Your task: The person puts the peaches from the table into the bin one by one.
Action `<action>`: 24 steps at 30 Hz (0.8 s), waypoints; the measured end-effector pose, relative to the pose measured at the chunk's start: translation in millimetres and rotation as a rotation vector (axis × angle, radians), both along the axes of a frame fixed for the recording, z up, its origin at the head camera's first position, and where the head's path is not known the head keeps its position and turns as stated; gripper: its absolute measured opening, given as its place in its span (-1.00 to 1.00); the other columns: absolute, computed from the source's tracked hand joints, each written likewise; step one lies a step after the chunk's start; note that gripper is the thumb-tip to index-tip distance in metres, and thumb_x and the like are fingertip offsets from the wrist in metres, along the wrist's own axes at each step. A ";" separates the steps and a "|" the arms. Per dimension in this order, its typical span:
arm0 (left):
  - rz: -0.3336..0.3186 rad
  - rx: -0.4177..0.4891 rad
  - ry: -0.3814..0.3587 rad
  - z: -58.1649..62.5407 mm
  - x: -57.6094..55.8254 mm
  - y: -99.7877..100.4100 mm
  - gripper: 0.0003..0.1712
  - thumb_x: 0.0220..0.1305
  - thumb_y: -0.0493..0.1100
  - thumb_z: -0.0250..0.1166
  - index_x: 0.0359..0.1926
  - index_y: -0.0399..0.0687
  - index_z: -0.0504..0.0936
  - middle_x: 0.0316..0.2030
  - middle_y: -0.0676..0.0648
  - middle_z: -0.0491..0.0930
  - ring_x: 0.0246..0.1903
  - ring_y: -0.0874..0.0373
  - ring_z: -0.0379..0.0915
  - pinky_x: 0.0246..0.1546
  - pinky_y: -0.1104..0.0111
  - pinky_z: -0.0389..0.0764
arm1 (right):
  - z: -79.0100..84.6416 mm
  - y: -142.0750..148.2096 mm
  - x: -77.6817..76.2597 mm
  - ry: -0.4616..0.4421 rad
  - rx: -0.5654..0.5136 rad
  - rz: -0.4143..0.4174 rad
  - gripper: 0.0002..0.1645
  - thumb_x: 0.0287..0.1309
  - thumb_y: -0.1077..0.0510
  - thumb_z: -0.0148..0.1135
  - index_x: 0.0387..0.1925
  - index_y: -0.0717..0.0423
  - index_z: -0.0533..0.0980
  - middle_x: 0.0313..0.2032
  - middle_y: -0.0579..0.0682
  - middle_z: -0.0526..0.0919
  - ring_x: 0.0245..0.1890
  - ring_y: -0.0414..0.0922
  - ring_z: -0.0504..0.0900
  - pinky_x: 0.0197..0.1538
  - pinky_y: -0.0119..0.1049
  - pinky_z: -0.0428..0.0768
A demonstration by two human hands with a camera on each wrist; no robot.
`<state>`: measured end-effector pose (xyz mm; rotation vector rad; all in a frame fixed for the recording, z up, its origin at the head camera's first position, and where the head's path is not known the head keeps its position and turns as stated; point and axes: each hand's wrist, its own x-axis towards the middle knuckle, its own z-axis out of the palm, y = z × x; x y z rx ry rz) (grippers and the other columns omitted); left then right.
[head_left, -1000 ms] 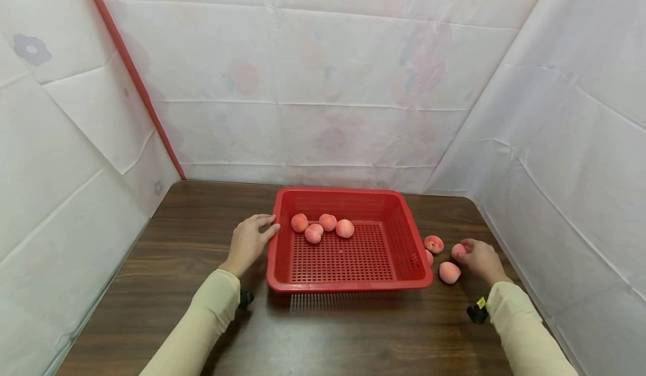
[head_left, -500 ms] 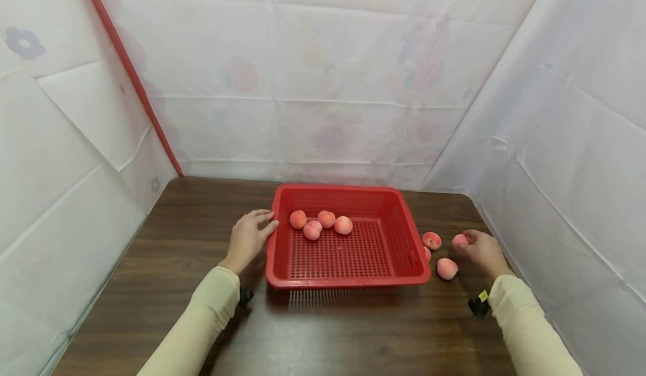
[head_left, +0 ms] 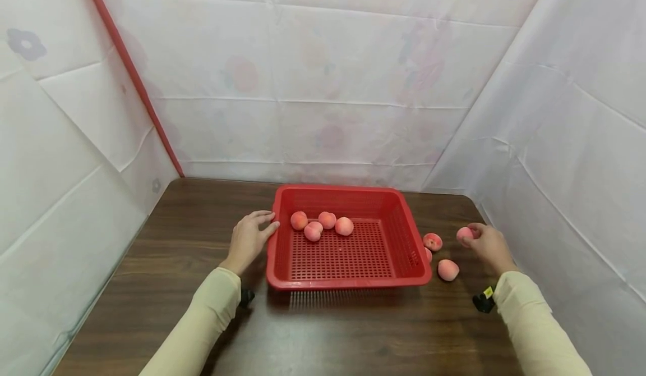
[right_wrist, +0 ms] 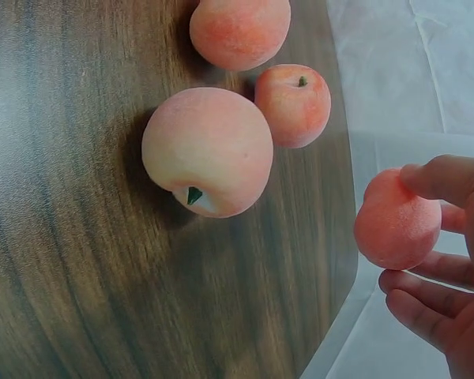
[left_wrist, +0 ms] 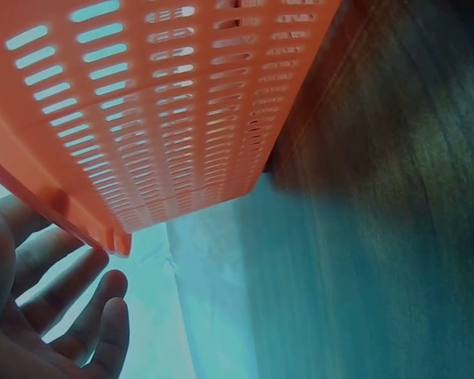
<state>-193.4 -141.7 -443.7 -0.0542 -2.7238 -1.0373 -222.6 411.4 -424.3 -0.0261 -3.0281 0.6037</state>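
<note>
My left hand (head_left: 248,238) rests its fingertips on the left rim of a red plastic basket (head_left: 348,283). In the left wrist view the fingers (left_wrist: 67,284) are spread loosely beside the slotted basket wall (left_wrist: 174,118). Toward the table's right edge, my right hand (head_left: 492,248) pinches a pink peach (head_left: 465,234) between thumb and fingers. The right wrist view shows this held peach (right_wrist: 396,225) apart from three others. Those lie right of the basket: a pale peach (head_left: 448,270) in front, a redder peach (head_left: 432,242) behind, and one peach (head_left: 428,254) partly hidden by the rim.
Several peaches (head_left: 313,231) sit in the back left of the basket. The dark wooden table (head_left: 343,336) is bordered by a white patterned sheet (head_left: 323,84) at the back and hanging sheets on both sides. A red strip (head_left: 126,62) runs down the left corner.
My right hand has moved a little back and to the right with the peach in its fingers. The left hand stays at the basket rim.
</note>
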 end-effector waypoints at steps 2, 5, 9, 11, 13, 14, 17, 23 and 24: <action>-0.001 -0.006 -0.005 0.7 -0.4 1.2 -0.53 0.26 -0.02 0.33 0.10 -0.19 0.65 0.12 -0.18 0.61 0.15 -0.17 0.49 0.19 -0.07 0.45 | 1.8 0.0 0.0 -0.011 -0.006 0.000 -0.44 0.17 0.07 0.29 0.06 0.43 0.47 -0.10 0.39 0.62 -0.11 0.26 0.58 -0.08 0.14 0.53; -0.006 -0.008 -0.020 1.4 -1.8 3.9 -0.53 0.27 -0.02 0.32 0.11 -0.19 0.64 0.13 -0.18 0.60 0.16 -0.17 0.48 0.20 -0.07 0.44 | 5.7 1.6 -0.7 -0.016 -0.004 0.015 -0.42 0.19 0.06 0.29 0.08 0.43 0.46 -0.07 0.41 0.60 -0.10 0.27 0.57 -0.06 0.15 0.52; -0.005 -0.002 -0.033 2.1 -2.7 7.5 -0.53 0.27 -0.02 0.31 0.12 -0.18 0.63 0.14 -0.19 0.59 0.17 -0.17 0.47 0.22 -0.08 0.42 | 13.1 4.4 -3.7 0.016 0.014 0.044 -0.44 0.18 0.09 0.30 0.07 0.43 0.46 -0.11 0.42 0.60 -0.14 0.27 0.57 -0.08 0.15 0.52; 0.000 0.000 -0.031 2.5 -2.5 8.8 -0.53 0.27 -0.02 0.32 0.12 -0.18 0.64 0.14 -0.19 0.59 0.17 -0.17 0.47 0.22 -0.09 0.41 | 18.0 3.9 -5.3 0.058 0.021 0.056 -0.47 0.15 0.12 0.32 0.04 0.43 0.48 -0.15 0.41 0.61 -0.16 0.27 0.57 -0.10 0.15 0.51; 0.009 0.001 -0.028 2.8 -1.9 9.0 -0.54 0.27 -0.03 0.32 0.12 -0.17 0.64 0.13 -0.19 0.60 0.16 -0.17 0.47 0.22 -0.10 0.41 | 23.2 0.4 -6.7 0.087 0.028 0.065 -0.49 0.13 0.13 0.33 0.01 0.42 0.50 -0.17 0.40 0.62 -0.17 0.26 0.56 -0.11 0.15 0.50; 0.013 0.001 -0.025 2.7 -1.5 8.6 -0.54 0.26 -0.04 0.32 0.11 -0.17 0.64 0.13 -0.19 0.60 0.16 -0.17 0.47 0.21 -0.09 0.41 | 25.7 -2.1 -7.1 0.090 0.027 0.063 -0.48 0.13 0.12 0.33 0.02 0.42 0.50 -0.16 0.40 0.61 -0.16 0.27 0.56 -0.10 0.15 0.50; 0.024 0.004 -0.010 2.8 -0.2 6.8 -0.56 0.26 -0.04 0.33 0.09 -0.17 0.66 0.11 -0.19 0.61 0.15 -0.17 0.49 0.21 -0.07 0.42 | 31.3 -10.9 -8.2 0.069 0.025 0.052 -0.43 0.17 0.05 0.32 0.08 0.39 0.47 -0.11 0.40 0.59 -0.11 0.27 0.53 -0.08 0.16 0.49; 0.027 0.001 0.017 2.2 1.9 3.1 -0.56 0.26 -0.05 0.32 0.08 -0.20 0.66 0.10 -0.19 0.62 0.14 -0.17 0.51 0.19 -0.08 0.44 | 34.4 -21.8 -10.8 0.045 0.013 0.043 -0.39 0.21 0.00 0.29 0.13 0.36 0.45 -0.09 0.38 0.56 -0.12 0.23 0.51 -0.07 0.15 0.49; 0.026 0.002 0.017 2.0 2.1 2.8 -0.56 0.26 -0.04 0.32 0.08 -0.20 0.66 0.10 -0.19 0.63 0.13 -0.18 0.51 0.19 -0.08 0.44 | 34.2 -22.8 -11.3 0.052 0.015 0.041 -0.40 0.20 0.01 0.30 0.12 0.36 0.46 -0.11 0.37 0.56 -0.14 0.22 0.51 -0.09 0.13 0.49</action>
